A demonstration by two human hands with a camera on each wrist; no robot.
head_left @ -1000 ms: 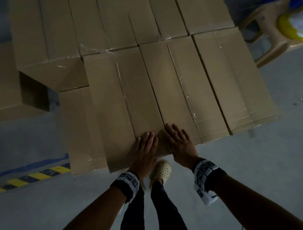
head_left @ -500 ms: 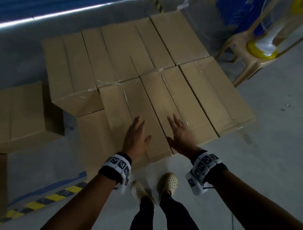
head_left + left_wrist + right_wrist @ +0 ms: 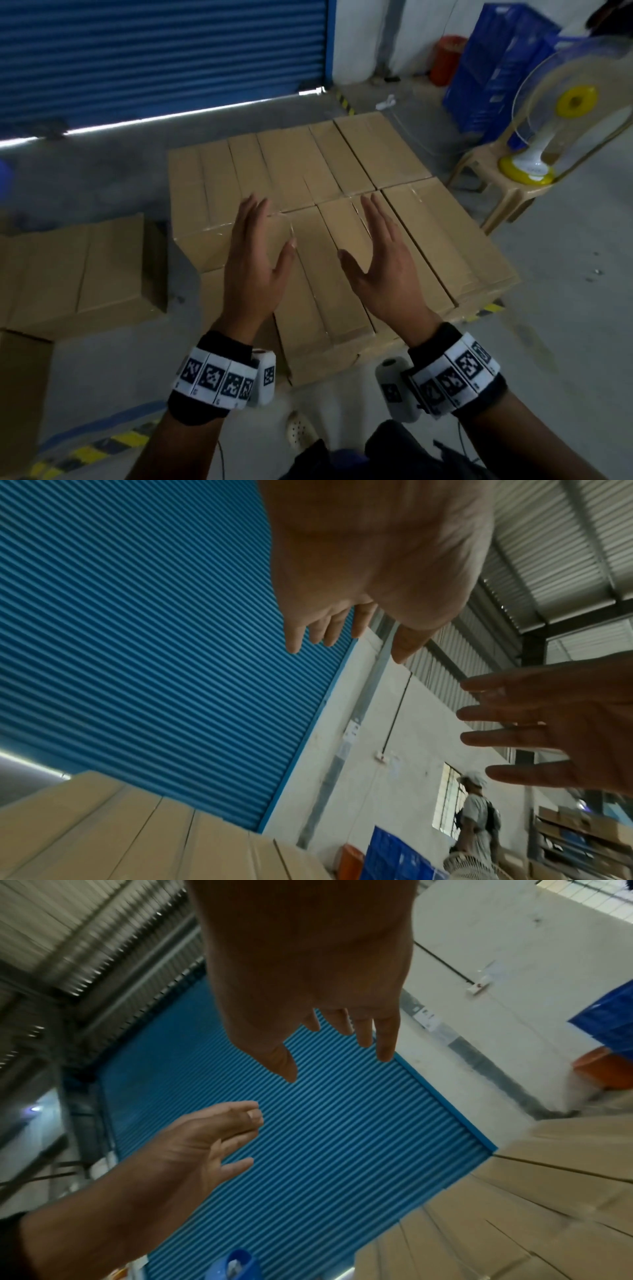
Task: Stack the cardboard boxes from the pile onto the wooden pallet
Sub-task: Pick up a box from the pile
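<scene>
Our left hand [image 3: 255,270] and right hand [image 3: 380,274] raised above the boxes [image 3: 329,240], fingers straight, holding nothing, palms facing

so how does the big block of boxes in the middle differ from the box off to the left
The middle stack is many boxes packed edge to edge, with both hands above it; the left box stands apart on the floor. The stack's top sits higher. Both are plain brown cardboard.
</scene>
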